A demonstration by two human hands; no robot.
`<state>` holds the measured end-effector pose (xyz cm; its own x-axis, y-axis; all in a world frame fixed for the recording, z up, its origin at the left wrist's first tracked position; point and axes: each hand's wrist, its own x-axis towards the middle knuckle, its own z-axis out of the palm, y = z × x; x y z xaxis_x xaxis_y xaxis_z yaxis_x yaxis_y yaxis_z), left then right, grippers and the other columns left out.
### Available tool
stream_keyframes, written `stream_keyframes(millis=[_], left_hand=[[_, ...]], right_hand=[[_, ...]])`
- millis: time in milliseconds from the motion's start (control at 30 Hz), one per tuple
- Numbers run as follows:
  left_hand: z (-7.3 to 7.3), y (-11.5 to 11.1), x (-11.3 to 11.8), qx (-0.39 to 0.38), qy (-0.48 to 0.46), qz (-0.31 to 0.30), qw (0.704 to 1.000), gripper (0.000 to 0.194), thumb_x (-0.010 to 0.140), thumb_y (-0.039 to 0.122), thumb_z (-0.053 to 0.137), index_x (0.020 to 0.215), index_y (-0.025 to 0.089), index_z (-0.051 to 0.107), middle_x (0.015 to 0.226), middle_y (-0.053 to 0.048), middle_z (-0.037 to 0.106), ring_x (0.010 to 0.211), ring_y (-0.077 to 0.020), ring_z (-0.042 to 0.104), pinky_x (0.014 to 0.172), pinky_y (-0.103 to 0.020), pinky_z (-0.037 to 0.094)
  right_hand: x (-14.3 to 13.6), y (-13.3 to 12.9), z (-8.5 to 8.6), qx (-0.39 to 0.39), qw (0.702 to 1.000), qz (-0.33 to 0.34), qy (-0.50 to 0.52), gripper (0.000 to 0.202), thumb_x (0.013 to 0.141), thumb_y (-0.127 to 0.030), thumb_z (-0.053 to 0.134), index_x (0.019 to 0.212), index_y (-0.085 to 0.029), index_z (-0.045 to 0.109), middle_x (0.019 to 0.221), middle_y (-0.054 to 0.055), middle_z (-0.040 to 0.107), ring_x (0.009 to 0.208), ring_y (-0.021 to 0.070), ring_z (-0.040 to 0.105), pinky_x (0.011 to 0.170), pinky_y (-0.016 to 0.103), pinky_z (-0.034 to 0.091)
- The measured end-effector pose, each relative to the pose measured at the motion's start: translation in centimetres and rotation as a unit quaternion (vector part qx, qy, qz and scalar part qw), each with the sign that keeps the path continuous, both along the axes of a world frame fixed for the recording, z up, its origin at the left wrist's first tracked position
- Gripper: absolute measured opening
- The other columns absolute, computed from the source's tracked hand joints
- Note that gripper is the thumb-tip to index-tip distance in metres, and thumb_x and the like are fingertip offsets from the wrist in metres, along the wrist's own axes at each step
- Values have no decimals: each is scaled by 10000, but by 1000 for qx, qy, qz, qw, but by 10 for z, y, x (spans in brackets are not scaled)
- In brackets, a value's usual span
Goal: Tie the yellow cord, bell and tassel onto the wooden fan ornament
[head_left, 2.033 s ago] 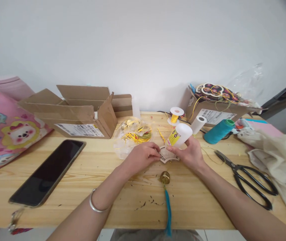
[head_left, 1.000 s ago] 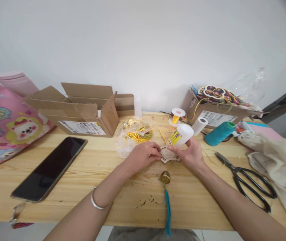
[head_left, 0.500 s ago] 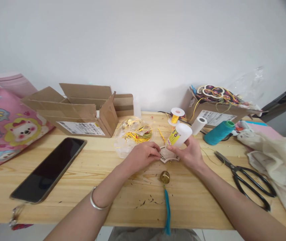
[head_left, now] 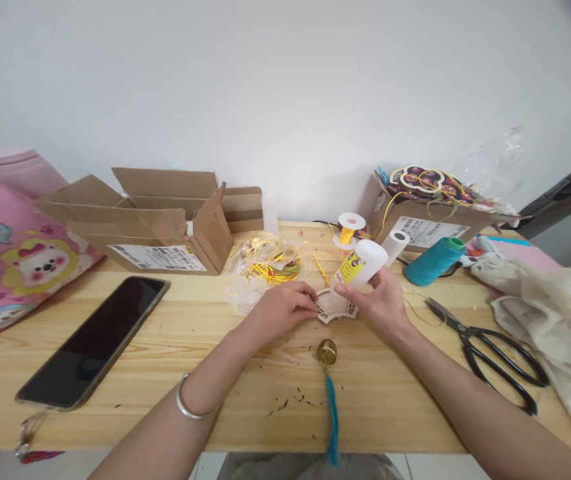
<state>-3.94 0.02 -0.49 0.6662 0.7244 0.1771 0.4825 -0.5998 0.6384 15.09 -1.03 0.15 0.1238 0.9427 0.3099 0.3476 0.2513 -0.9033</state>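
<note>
My right hand (head_left: 381,301) is closed around a white glue bottle (head_left: 364,261) with a yellow label, tipped nozzle-down to the left. Under it lies a pale, fan-shaped openwork piece (head_left: 334,307); the bottle's tip is hidden. My left hand (head_left: 288,307) pinches the left edge of that piece between thumb and fingers. Nearer me on the table rest a brass bell (head_left: 327,351) and the teal tassel (head_left: 332,420) tied to it. A clear bag of yellow cords (head_left: 270,270) sits just beyond my left hand.
Black-handled scissors (head_left: 490,347) and a teal thread cone (head_left: 434,261) lie right. Behind stand a yellow thread spool (head_left: 347,233), a white roll (head_left: 395,247) and a filled cardboard box (head_left: 418,223). Leftward are a phone (head_left: 95,340), an open box (head_left: 150,233) and a pink bag (head_left: 25,253).
The whole view has shifted slightly. Both hands keep their holds, and the tilted bottle stays over the openwork piece with little visible movement.
</note>
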Motion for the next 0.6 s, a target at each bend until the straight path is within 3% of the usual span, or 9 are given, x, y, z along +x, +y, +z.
stream_keyframes(millis=[333,600], left_hand=[[0,0,0,-11,-6,-1,1000,149,773,259,552,800,222,694,938,-11,621,826,-120,569,738,-226,425],[0,0,-1,-13,-7,-3,1000,150,771,254,553,813,223,693,940,-12,630,813,-124,573,752,-239,427]], right_hand=[[0,1,0,-91,985,43,140,438,510,-346,749,860,-183,541,822,43,681,722,214,640,638,354,535],[3,-4,12,-110,985,35,126,387,462,-329,766,759,-171,576,796,62,685,717,240,637,643,382,530]])
